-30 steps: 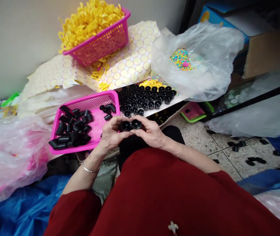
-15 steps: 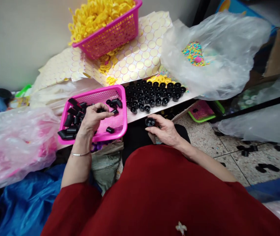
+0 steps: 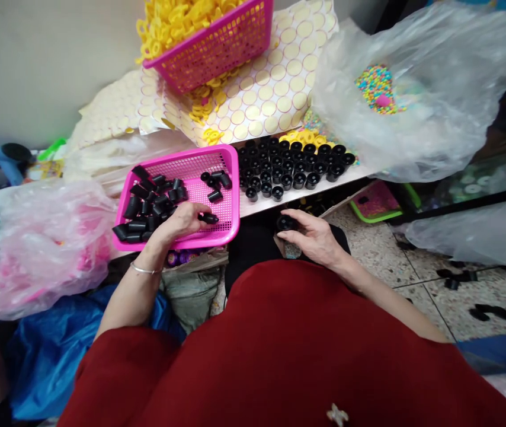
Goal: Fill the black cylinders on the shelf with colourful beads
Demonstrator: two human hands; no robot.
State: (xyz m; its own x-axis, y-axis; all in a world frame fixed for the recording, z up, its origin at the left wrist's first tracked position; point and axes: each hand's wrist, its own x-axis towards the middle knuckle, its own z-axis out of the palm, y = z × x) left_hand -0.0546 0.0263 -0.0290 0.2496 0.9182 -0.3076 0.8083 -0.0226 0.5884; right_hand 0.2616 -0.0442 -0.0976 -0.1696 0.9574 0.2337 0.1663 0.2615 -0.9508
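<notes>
My left hand reaches over the front of a pink mesh basket, its thumb and fingers closed on a small black plastic piece. Many short black tubes lie piled in the left part of that basket, and a few more at its right side. To the right, my right hand pinches a round black cup-shaped part above my lap, its hollow face up. Rows of similar black cup-shaped parts stand on the white bench just beyond it.
Behind stands a second pink basket heaped with yellow rings, on sheets of round stickers. A clear plastic bag with coloured beads sits at the right. A pinkish bag is at the left. Black pieces litter the floor.
My left hand has moved toward the basket's front edge and now grips the black piece that lay there. My right hand still holds the cup-shaped part. The whole view has shifted slightly.
</notes>
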